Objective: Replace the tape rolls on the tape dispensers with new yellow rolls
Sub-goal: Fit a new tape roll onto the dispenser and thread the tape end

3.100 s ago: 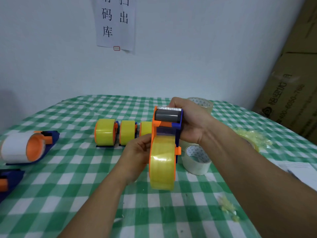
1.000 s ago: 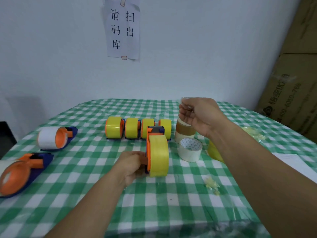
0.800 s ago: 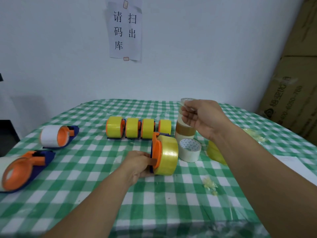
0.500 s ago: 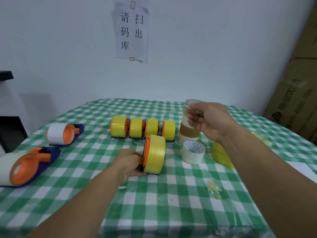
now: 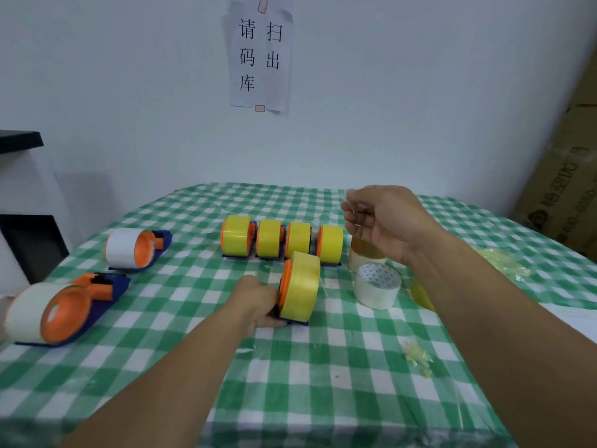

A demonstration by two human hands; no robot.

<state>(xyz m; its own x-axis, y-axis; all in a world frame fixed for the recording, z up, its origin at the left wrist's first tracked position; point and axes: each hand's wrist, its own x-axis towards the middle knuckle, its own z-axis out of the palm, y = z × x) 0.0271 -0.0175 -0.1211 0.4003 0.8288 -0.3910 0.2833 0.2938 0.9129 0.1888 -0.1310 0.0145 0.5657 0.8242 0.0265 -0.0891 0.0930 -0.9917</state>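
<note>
Gripping the tape dispenser (image 5: 286, 286) with the left hand (image 5: 258, 302), fingers curled round its orange side. Sits immediately right of that hand, touching it, on the checked table (image 5: 323, 383), yellow roll (image 5: 302, 286) mounted. Long axis running away from the wrist toward the row of four loaded dispensers (image 5: 281, 240) just beyond; axle crosswise. Much nearer this hand than the right hand (image 5: 381, 218), raised up-right, fingers loosely curled, hold impossible to tell. Likely just needs sliding forward into line

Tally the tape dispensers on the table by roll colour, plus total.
Orange-and-blue plastic tape dispensers with yellow rolls: 5
Orange-and-blue plastic tape dispensers with white rolls: 2
Total: 7
</note>
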